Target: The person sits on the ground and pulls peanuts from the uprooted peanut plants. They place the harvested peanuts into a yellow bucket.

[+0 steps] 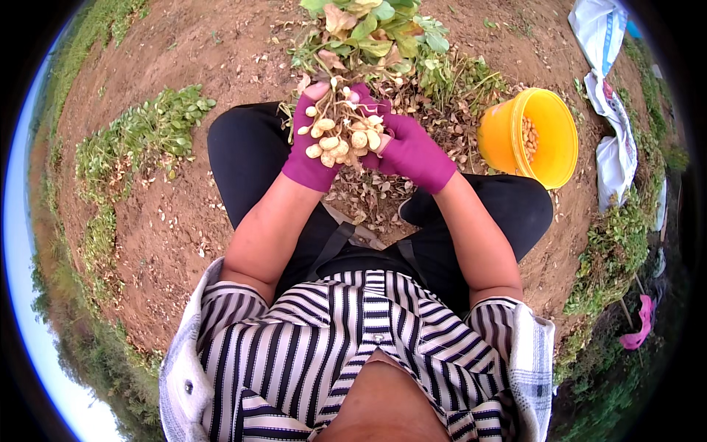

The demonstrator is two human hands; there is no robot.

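Note:
A cluster of pale peanut pods (pixel 334 142) hangs from the roots of a pulled peanut plant (pixel 375 33) in front of me. My left hand (pixel 309 132), in a magenta fingerless glove, holds the plant's stems from the left side. From the right, my right hand (pixel 411 146), gloved alike, has its thumb against the pods; its other fingers are partly hidden behind the cluster. The plant's green and yellowing leaves spread beyond my hands. To the right, a yellow bucket (pixel 500 135) leans with its mouth towards me and holds some picked peanuts (pixel 529 138).
Dry leaf litter (pixel 364 199) covers the soil between my bent legs. More peanut plants (pixel 143 127) lie in a row on the left, others (pixel 607 254) at the right. A crumpled white woven sack (pixel 613 121) lies beyond the bucket. A pink cloth or bag (pixel 638 326) is farther right.

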